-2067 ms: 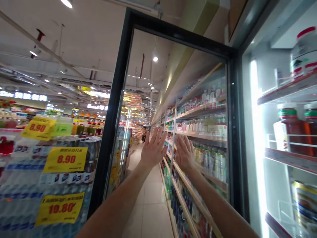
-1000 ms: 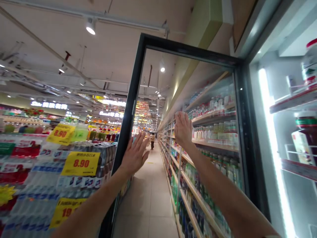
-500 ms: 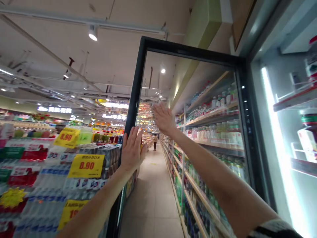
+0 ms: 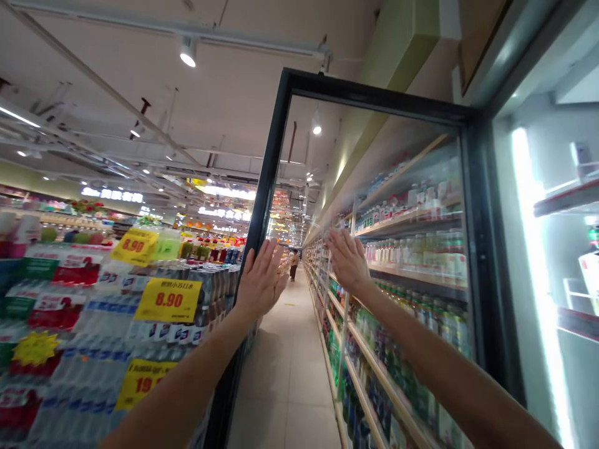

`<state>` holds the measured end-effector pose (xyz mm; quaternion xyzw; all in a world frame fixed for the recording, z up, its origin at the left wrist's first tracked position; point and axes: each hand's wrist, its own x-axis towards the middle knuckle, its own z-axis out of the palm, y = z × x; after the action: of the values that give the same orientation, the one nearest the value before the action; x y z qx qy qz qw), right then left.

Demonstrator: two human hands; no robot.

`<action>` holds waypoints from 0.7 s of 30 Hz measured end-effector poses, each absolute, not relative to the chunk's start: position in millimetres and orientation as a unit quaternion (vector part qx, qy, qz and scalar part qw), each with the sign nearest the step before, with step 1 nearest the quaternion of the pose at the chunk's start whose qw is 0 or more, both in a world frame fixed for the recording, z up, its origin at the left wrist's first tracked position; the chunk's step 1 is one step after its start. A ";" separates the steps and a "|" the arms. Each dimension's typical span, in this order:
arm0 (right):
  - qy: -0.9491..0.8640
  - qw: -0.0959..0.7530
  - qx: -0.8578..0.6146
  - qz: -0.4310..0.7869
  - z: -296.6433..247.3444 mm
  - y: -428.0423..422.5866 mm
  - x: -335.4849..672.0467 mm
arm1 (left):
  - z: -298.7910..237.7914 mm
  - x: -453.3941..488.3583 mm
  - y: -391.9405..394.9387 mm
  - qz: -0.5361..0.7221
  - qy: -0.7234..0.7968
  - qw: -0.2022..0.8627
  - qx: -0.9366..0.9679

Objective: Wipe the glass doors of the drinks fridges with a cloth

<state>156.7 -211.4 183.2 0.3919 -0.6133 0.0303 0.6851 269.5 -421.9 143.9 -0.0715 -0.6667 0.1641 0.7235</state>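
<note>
A glass cooler door with a black frame stands swung out in front of me. My left hand lies flat with fingers stretched upward at the door's left upright, seemingly resting against it. My right hand is spread flat at the glass, palm away from me and fingers pointing up and left. Whether its palm touches the pane, I cannot make out. Nothing shows in either hand.
Stacked drink packs with yellow price signs fill the left. Bottle shelves show through the glass. On the right glows the cooler's light strip. A person stands far down the tiled aisle.
My right hand has slid down and to the right across the pane. My left hand stays by the frame's upright. The whole view has shifted slightly.
</note>
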 end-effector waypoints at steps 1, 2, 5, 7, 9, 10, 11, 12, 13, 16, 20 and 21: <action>-0.609 0.682 0.405 0.014 172.7 -204.6 154.7 | 138.9 267.8 -419.1 0.166 -0.676 0.715 -0.065; -0.596 0.676 0.434 -0.014 159.7 -199.2 153.2 | 132.7 265.3 -415.3 0.165 -0.687 0.706 -0.060; -0.564 0.663 0.488 -0.070 129.0 -192.0 150.9 | 110.0 254.6 -400.1 0.172 -0.720 0.668 -0.071; -0.580 0.682 0.444 -0.025 127.4 -193.0 150.3 | 96.5 247.3 -390.3 0.186 -0.735 0.645 -0.092; -0.609 0.697 0.375 0.049 131.8 -196.9 150.8 | 88.3 242.9 -383.5 0.195 -0.742 0.633 -0.102; -0.622 0.696 0.350 0.078 130.8 -199.4 151.8 | 86.4 241.8 -381.7 0.194 -0.744 0.632 -0.101; -0.632 0.692 0.335 0.097 125.4 -201.9 153.4 | 85.6 241.4 -380.7 0.192 -0.746 0.630 -0.099; -0.639 0.687 0.329 0.106 115.6 -203.9 155.6 | 85.8 241.3 -380.4 0.191 -0.749 0.627 -0.098; -0.643 0.681 0.335 0.103 102.5 -205.2 158.1 | 86.3 241.5 -380.6 0.189 -0.751 0.625 -0.098; -0.628 0.671 0.390 0.061 65.7 -204.1 162.8 | 87.7 241.3 -381.9 0.186 -0.753 0.623 -0.096; -0.631 0.699 0.314 0.124 78.2 -200.6 157.5 | 86.9 238.3 -383.6 0.183 -0.752 0.626 -0.098; -0.635 0.706 0.272 0.155 87.9 -200.8 156.0 | 86.7 237.3 -384.0 0.181 -0.751 0.627 -0.099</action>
<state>156.0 -200.8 87.9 0.2723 -0.6349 0.1554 0.7061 237.3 -384.0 86.7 -0.0987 -0.7515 0.1810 0.6268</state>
